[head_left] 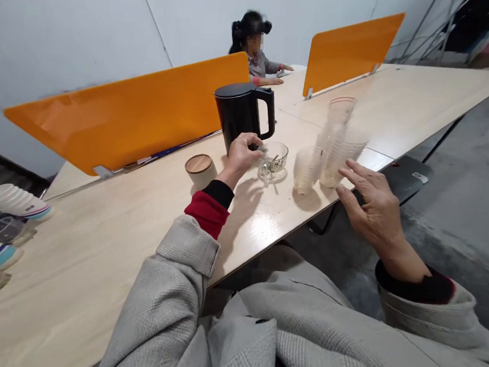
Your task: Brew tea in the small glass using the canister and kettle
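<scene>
My left hand is at the left rim of a clear ribbed glass bowl, with thumb and fingers apart. Small items that I cannot make out lie inside the bowl. Just behind this hand stands a black electric kettle, its handle pointing right. Left of my wrist is a pale canister with a wooden lid. My right hand hovers at the table's front edge, fingers spread, beside a stack of clear plastic cups. A shorter cup stack and a taller one stand close by.
Orange divider panels run along the middle of the wooden table. Paper cups lie stacked at the far left edge, near some clear cups. Another person sits across the table. A dark stool stands at right.
</scene>
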`<action>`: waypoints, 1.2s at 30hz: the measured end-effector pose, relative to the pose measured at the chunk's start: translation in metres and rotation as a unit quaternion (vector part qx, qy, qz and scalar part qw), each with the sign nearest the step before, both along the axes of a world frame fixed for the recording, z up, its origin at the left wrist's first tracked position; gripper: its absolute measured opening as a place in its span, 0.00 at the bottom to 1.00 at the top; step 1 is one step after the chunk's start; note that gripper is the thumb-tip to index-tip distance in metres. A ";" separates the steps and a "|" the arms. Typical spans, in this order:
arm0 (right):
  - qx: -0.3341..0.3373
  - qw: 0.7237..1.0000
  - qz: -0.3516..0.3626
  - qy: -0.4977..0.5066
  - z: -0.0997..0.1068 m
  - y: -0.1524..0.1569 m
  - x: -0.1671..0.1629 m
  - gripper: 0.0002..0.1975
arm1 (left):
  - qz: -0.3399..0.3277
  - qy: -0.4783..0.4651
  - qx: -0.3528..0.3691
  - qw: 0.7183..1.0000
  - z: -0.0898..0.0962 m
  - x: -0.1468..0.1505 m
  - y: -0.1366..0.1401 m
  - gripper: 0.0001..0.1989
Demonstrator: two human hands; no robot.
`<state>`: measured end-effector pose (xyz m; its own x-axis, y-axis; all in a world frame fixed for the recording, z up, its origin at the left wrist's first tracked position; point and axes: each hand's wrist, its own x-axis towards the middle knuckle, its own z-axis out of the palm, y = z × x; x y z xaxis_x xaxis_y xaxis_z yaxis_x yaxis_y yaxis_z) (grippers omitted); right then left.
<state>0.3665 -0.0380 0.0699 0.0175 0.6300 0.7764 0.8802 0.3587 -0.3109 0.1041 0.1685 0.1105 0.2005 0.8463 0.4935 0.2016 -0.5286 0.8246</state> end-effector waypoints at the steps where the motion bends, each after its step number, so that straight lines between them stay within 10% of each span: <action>1: -0.002 1.000 -0.006 -0.001 0.000 0.003 0.002 0.23 | -0.004 0.002 -0.020 1.000 -0.004 0.004 0.006 0.09; 17: -0.097 0.979 -0.018 -0.179 0.022 0.078 -0.018 0.16 | 0.014 0.064 -0.007 0.998 0.008 -0.060 -0.067 0.11; 36: -0.112 0.973 -0.080 -0.186 0.047 0.087 -0.020 0.11 | 0.010 0.144 0.014 0.989 0.001 -0.102 -0.126 0.12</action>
<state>0.3463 0.0494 0.1167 -0.1279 0.7963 0.5913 0.9856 0.1687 -0.0140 0.0020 0.0428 0.1116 0.3191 0.8385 0.4417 0.4364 -0.5437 0.7169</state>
